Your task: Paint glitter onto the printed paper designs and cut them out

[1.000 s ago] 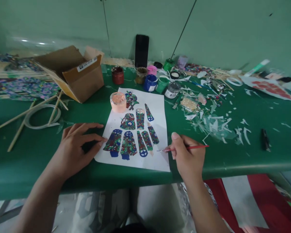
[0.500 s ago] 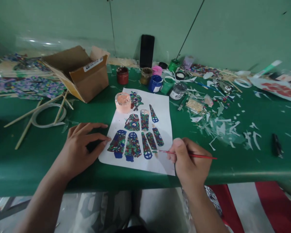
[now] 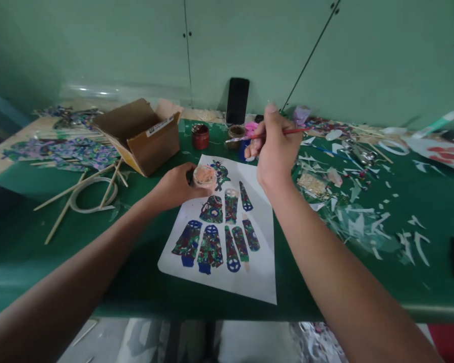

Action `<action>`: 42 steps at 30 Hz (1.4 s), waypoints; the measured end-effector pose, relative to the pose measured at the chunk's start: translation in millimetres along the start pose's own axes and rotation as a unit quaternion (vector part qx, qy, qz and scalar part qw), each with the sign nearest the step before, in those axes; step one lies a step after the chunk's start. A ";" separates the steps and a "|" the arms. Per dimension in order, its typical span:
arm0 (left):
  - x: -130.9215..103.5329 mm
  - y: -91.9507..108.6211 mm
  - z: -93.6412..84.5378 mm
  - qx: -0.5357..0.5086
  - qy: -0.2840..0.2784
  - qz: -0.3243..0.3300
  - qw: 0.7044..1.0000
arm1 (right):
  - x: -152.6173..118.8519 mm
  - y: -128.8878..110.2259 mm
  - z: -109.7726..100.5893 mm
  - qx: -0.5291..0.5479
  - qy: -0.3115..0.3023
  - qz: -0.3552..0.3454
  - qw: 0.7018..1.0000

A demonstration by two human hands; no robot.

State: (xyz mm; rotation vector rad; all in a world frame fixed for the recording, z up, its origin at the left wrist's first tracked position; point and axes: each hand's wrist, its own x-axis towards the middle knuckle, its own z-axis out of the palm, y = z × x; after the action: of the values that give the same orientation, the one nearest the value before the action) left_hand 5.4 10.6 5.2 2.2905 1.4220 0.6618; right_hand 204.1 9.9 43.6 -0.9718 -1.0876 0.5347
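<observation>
The left hand (image 3: 177,186) was curled about the peach paint jar (image 3: 204,180), thumb along its near side; the jar stood over the upper left edge of the white paper sheet (image 3: 263,275), though whether it was resting or lifted could not be told; the right hand (image 3: 278,143) was raised beyond the sheet's upper right side, pinching the red paintbrush (image 3: 251,136) between thumb and fingers; the bristles pointed left, in line with the brown paint jar (image 3: 236,132), contact undetermined.

The sheet lay on the green desk (image 3: 136,287) and bore painted patterned shapes (image 3: 211,250), several with blue parts; a dark red paint jar (image 3: 200,137) stood right of the open cardboard box (image 3: 157,148); a black phone (image 3: 237,101) leaned upright at the rear; plastic and paper scraps (image 3: 357,227) littered the right side.
</observation>
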 end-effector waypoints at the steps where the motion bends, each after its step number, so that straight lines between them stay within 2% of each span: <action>1: 6.2 -0.6 0.7 -0.010 0.003 -0.002 1.000 | 2.1 12.2 0.8 0.013 0.022 0.014 1.000; 4: 23.1 -7.4 3.0 -0.073 0.065 0.016 0.995 | -1.4 41.6 -4.1 0.043 0.069 0.052 0.995; 6: 31.4 -13.7 5.5 -0.166 0.120 0.050 0.977 | -6.8 52.4 -9.2 0.041 0.061 0.070 0.995; 8: 34.3 -18.4 7.8 -0.238 0.151 0.084 0.956 | -10.5 55.3 -12.6 0.039 0.051 0.073 0.995; 10: 31.6 -20.0 8.6 -0.251 0.141 0.109 0.951 | -11.7 51.1 -13.3 0.038 0.050 0.058 0.996; 17: 20.6 -13.7 7.5 -0.187 0.102 0.182 0.960 | -23.9 13.9 -7.0 -0.011 0.022 0.013 1.000; 22: 20.3 -11.9 9.7 -0.158 0.090 0.235 0.955 | -34.9 9.4 -3.5 -0.062 -0.037 -0.012 0.997; 25: 19.5 -11.7 9.7 -0.164 0.091 0.234 0.954 | -34.7 10.7 -3.5 -0.052 -0.062 -0.009 0.997; 29: 18.5 -11.0 8.9 -0.166 0.087 0.220 0.957 | -32.5 9.2 -4.7 -0.053 -0.047 0.015 0.997; 33: 17.3 -8.7 9.1 -0.174 0.090 0.212 0.957 | -29.1 7.9 -4.6 -0.053 -0.094 0.037 0.993; 39: 18.6 -12.4 12.0 -0.193 0.070 0.177 0.963 | -29.2 0.7 -10.1 0.011 -0.031 0.046 0.998; 42: 20.1 -14.6 14.5 -0.201 0.051 0.133 0.969 | -44.8 -0.5 -13.9 -0.020 -0.081 0.034 0.996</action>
State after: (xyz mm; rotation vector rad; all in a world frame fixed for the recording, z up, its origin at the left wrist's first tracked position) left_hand 10.6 34.1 -10.6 2.1551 0.9160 1.0566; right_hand 198.7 -30.5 20.3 -1.0168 -1.2169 0.6584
